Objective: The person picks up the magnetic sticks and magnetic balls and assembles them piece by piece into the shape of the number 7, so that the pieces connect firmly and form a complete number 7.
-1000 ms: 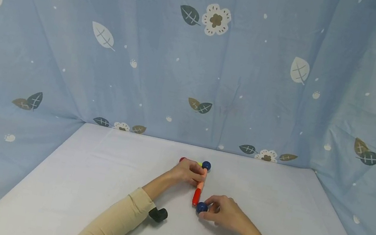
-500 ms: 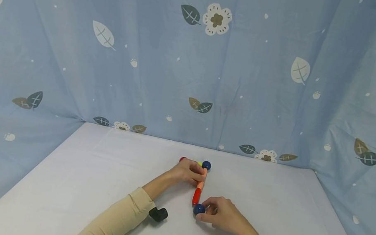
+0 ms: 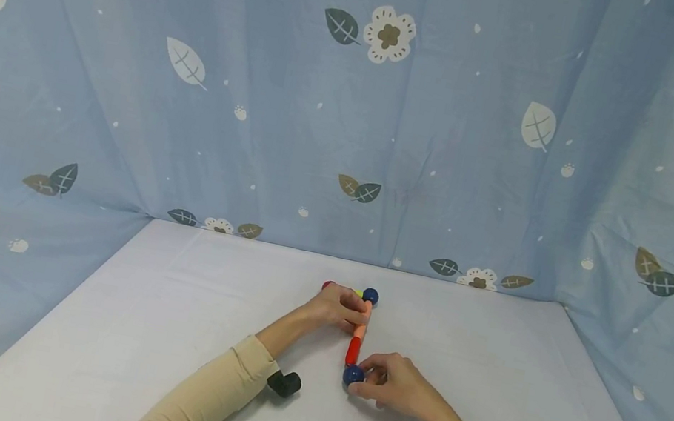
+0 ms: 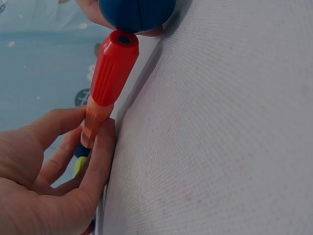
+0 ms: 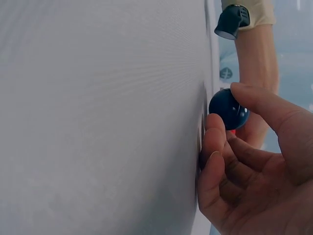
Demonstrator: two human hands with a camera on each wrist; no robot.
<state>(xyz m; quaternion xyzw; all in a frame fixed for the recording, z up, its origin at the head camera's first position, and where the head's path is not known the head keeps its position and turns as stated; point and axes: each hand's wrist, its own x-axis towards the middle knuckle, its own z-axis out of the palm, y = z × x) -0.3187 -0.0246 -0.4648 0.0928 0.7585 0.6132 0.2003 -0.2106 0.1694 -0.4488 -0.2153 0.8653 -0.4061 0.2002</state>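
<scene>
My left hand pinches the orange part of a rod between thumb and fingers, low over the white table. A ribbed red part with a dark spot in its end face points toward me. At that red end is a glossy dark blue ball, which appears to touch it. My right hand holds this ball between thumb and fingertips. At the rod's far end sits another blue ball, beside a yellow-green piece. A red ball shows partly behind my left hand.
A white cloth-covered table lies under both hands. Behind and at the sides hangs a blue curtain with leaves and flowers. Black wrist cameras, one of them the left camera, stick out from the sleeves near the table surface.
My right hand has moved slightly left with the blue ball, from beside the red end to directly in front of it. The left hand and the far pieces have stayed in place.
</scene>
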